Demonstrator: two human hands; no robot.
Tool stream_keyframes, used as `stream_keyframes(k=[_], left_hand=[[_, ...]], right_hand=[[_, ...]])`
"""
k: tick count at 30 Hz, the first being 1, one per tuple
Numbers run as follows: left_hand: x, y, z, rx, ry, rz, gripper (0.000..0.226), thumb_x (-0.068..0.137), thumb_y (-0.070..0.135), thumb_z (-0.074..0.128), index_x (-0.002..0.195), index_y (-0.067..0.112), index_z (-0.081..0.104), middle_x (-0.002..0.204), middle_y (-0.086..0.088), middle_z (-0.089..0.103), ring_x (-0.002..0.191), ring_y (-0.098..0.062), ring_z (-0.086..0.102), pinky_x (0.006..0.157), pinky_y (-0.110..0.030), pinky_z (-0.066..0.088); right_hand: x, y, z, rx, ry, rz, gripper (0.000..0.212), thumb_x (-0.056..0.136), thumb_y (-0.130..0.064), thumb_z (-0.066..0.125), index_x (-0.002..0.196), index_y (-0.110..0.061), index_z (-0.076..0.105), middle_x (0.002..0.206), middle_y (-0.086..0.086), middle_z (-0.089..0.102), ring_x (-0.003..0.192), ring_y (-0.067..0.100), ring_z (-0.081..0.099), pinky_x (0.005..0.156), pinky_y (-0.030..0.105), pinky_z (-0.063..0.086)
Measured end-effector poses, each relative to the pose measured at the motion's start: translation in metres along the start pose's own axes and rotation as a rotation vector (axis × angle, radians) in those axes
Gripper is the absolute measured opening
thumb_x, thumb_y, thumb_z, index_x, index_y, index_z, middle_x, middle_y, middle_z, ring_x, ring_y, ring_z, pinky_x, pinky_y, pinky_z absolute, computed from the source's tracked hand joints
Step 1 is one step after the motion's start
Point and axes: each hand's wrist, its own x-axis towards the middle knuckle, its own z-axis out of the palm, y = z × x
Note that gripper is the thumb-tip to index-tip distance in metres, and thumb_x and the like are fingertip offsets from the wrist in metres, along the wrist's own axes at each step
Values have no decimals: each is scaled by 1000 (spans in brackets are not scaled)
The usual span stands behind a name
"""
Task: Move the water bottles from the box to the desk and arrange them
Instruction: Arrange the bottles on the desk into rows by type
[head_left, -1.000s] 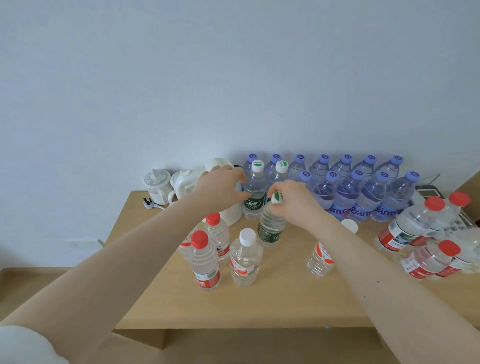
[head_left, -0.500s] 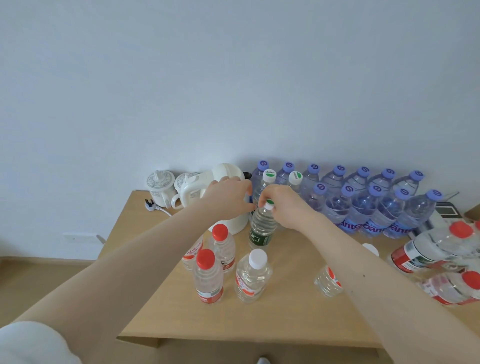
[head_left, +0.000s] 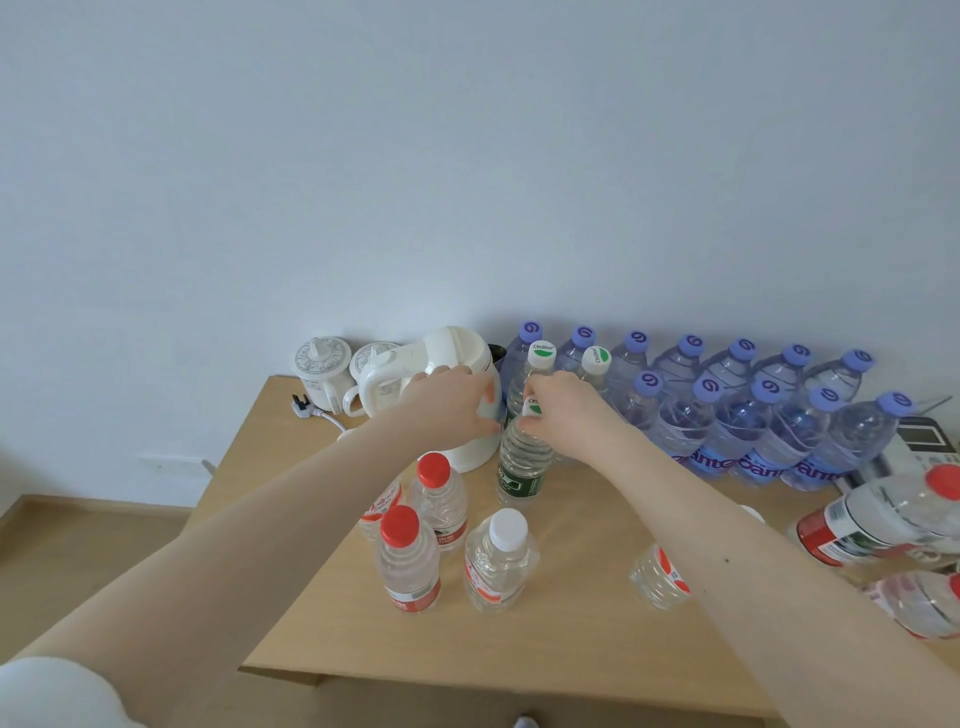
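Note:
My right hand (head_left: 566, 410) pinches the cap and neck of a green-labelled bottle (head_left: 521, 467), which stands upright on the wooden desk (head_left: 561, 639) beside the white kettle (head_left: 457, 353). My left hand (head_left: 449, 402) lies against the kettle's right side, with finger and thumb curled round it. Two more green-and-white-capped bottles (head_left: 541, 356) stand just behind. Two rows of purple-capped bottles (head_left: 727, 415) line the wall. Red-capped bottles (head_left: 408, 561) and a white-capped bottle (head_left: 498, 556) stand in front, and another bottle (head_left: 657, 577) is partly hidden by my right forearm.
Two lidded ceramic mugs (head_left: 322, 371) and a plug with its cord (head_left: 306, 404) sit at the back left. Larger red-labelled bottles (head_left: 872, 519) lie on their sides at the right edge, near a grey device (head_left: 924, 439). The desk's front edge is close to me.
The green-labelled bottle has shifted back and left in my right hand, closer to the kettle. My left hand has stayed at the kettle. The view has tilted down and to the left.

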Motion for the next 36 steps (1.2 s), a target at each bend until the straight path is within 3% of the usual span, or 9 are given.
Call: stream_keyframes(k=[8, 20, 27, 36], left_hand=[[1, -4, -10, -15, 26, -22, 38, 92, 40, 55, 125, 21, 51, 125, -3, 52, 117, -25, 45, 98, -39, 37], [4, -2, -8, -19, 22, -24, 38, 92, 42, 55, 123, 22, 52, 124, -3, 53, 116, -24, 46, 96, -39, 36], [4, 3, -6, -32, 36, -11, 38, 91, 44, 56, 122, 22, 53, 123, -3, 53, 116, -25, 47, 96, -40, 37], [-19, -20, -24, -130, 99, -40, 38, 91, 39, 61, 123, 19, 55, 126, -3, 54, 118, -23, 50, 99, -40, 41]], right_hand=[[6, 3, -11, 39, -13, -26, 29, 85, -12, 57, 114, -13, 61, 117, 12, 54, 103, 29, 56, 70, 29, 38], [5, 8, -10, -23, -12, -95, 27, 85, -13, 59, 112, -15, 62, 117, 9, 54, 105, 26, 53, 73, 27, 36], [1, 7, -12, -51, -31, -65, 34, 88, -19, 57, 122, -21, 55, 125, 7, 50, 113, 26, 49, 84, 39, 48], [-6, -16, -26, 21, 132, -124, 36, 95, -15, 45, 130, -18, 53, 128, 7, 48, 123, 24, 40, 90, 38, 42]])
